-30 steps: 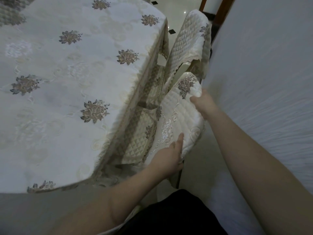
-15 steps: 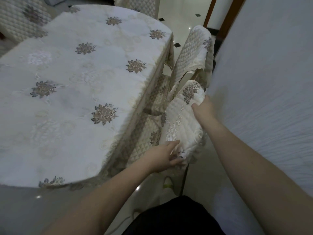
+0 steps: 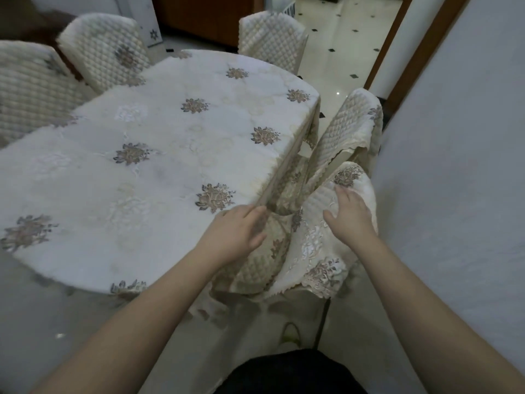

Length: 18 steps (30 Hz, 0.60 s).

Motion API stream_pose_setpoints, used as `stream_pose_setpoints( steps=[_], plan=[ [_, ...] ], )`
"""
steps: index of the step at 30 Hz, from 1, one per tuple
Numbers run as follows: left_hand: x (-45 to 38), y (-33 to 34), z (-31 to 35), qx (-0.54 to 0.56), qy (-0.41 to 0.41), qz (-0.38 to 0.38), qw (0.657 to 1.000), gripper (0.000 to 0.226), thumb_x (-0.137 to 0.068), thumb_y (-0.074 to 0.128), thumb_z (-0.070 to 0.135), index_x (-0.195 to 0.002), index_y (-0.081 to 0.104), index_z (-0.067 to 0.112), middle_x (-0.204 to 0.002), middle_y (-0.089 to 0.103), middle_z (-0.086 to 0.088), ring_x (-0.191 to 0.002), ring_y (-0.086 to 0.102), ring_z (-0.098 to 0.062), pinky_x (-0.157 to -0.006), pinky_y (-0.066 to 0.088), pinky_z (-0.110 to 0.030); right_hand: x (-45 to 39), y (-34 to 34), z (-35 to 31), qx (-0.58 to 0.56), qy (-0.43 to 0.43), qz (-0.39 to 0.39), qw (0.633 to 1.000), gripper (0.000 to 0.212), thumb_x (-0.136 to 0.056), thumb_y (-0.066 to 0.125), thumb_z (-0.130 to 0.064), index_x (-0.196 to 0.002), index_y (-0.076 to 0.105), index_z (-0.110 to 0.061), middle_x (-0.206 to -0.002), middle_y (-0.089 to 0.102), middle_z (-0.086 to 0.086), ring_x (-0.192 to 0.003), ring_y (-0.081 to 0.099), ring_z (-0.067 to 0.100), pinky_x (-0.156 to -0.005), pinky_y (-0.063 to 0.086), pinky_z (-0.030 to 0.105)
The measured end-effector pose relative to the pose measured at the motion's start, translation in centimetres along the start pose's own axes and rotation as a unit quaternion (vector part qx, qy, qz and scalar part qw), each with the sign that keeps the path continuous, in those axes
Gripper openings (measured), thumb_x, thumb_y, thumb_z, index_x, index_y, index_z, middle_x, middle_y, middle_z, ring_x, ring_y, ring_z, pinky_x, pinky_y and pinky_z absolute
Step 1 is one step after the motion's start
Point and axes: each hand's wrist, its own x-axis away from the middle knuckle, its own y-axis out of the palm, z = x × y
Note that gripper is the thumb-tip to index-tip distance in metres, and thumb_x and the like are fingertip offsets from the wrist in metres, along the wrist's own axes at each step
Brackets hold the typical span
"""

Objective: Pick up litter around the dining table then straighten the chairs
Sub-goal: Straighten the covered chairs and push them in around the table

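The dining table [image 3: 147, 155] carries a cream cloth with flower patches. Tucked against its right edge stands the nearest chair [image 3: 321, 248], in a quilted cream cover with a flowered back. My right hand [image 3: 348, 214] lies flat on that chair's backrest, fingers spread. My left hand [image 3: 238, 231] hovers open over the table's corner and the chair's seat, gripping nothing. A second covered chair [image 3: 349, 129] stands just beyond, between the table and the wall. No litter shows.
A white wall [image 3: 454, 180] runs close along the right. Three more quilted chairs [image 3: 272, 41] [image 3: 105, 52] [image 3: 31, 89] ring the table's far side. Glossy tiled floor [image 3: 338, 52] leads to a wooden door frame [image 3: 397, 49]. A loop-shaped thing lies on the floor under the chair.
Both hands have let go of the chair's backrest; the left lifted up toward the table corner, the right moved onto the backrest's face. The view has risen, showing the far chairs.
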Motion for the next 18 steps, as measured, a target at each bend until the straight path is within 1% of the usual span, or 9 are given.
stream_pose_setpoints(
  steps=[3,4,7,9,11,12,15,18],
  plan=[
    [2.0,-1.0,-1.2,-0.044,-0.036,0.012,0.998,0.071,-0.086,0.021,0.059,-0.143,0.038,0.022,-0.146,0.043,-0.005,-0.135,0.039,-0.026,-0.107,0.033,-0.048,1.2,-0.5,-1.9,0.015,-0.045,0.011,0.999,0.065,-0.091,0.049,-0.038,-0.148,0.025,-0.017,-0.154,0.028,0.009,-0.141,0.022,0.029,-0.114,0.022,0.047],
    [2.6,-1.1,-1.6,-0.048,-0.050,0.017,0.997,0.073,-0.084,0.018,0.060,-0.143,0.039,0.022,-0.147,0.043,-0.005,-0.136,0.038,-0.027,-0.109,0.031,-0.050,1.5,-0.7,-2.6,0.016,-0.059,0.018,0.998,0.063,-0.092,0.048,-0.038,-0.148,0.027,-0.018,-0.154,0.029,0.009,-0.141,0.023,0.029,-0.114,0.022,0.048],
    [4.1,-1.3,-2.8,-0.057,-0.091,0.033,0.994,0.067,-0.088,0.024,0.058,-0.142,0.039,0.023,-0.147,0.043,-0.005,-0.137,0.036,-0.026,-0.109,0.028,-0.050,2.3,-1.0,-5.0,0.015,-0.108,0.041,0.993,0.059,-0.093,0.048,-0.038,-0.146,0.031,-0.018,-0.152,0.033,0.007,-0.140,0.026,0.028,-0.113,0.023,0.047],
    [4.9,-1.3,-3.8,-0.055,-0.113,0.025,0.992,0.065,-0.090,0.024,0.058,-0.146,0.030,0.025,-0.153,0.033,-0.003,-0.142,0.026,-0.024,-0.112,0.022,-0.049,2.6,-0.9,-6.6,0.015,-0.137,0.043,0.990,0.058,-0.094,0.047,-0.038,-0.146,0.031,-0.019,-0.152,0.033,0.006,-0.140,0.025,0.026,-0.113,0.022,0.046],
    [5.6,-1.3,-4.7,-0.053,-0.134,0.019,0.989,0.066,-0.090,0.018,0.059,-0.149,0.021,0.028,-0.157,0.024,0.000,-0.145,0.017,-0.021,-0.115,0.017,-0.048,2.6,-0.5,-7.9,0.011,-0.157,0.035,0.987,0.058,-0.095,0.046,-0.040,-0.147,0.030,-0.020,-0.153,0.032,0.004,-0.141,0.024,0.024,-0.115,0.021,0.044],
    [5.9,-1.4,-5.2,-0.054,-0.145,0.018,0.988,0.065,-0.092,0.019,0.059,-0.149,0.018,0.029,-0.158,0.022,0.001,-0.146,0.014,-0.020,-0.116,0.016,-0.047,2.4,-0.3,-8.5,0.010,-0.167,0.030,0.985,0.059,-0.095,0.046,-0.041,-0.148,0.030,-0.020,-0.153,0.032,0.004,-0.142,0.024,0.024,-0.115,0.021,0.044],
    [6.6,-1.8,-6.3,-0.048,-0.181,0.012,0.982,0.061,-0.096,0.027,0.056,-0.150,0.015,0.031,-0.159,0.017,0.003,-0.146,0.010,-0.020,-0.117,0.012,-0.046,1.5,0.6,-10.4,0.002,-0.199,0.014,0.980,0.058,-0.095,0.045,-0.042,-0.148,0.030,-0.020,-0.153,0.032,0.003,-0.142,0.023,0.023,-0.116,0.021,0.043],
    [7.1,-2.0,-6.9,-0.039,-0.211,0.009,0.977,0.064,-0.093,0.021,0.058,-0.150,0.015,0.031,-0.159,0.017,0.002,-0.146,0.010,-0.020,-0.117,0.012,-0.046,0.2,1.4,-11.9,-0.004,-0.226,-0.001,0.974,0.059,-0.095,0.046,-0.041,-0.147,0.029,-0.021,-0.152,0.033,0.003,-0.141,0.024,0.022,-0.116,0.021,0.043]
  ],
)
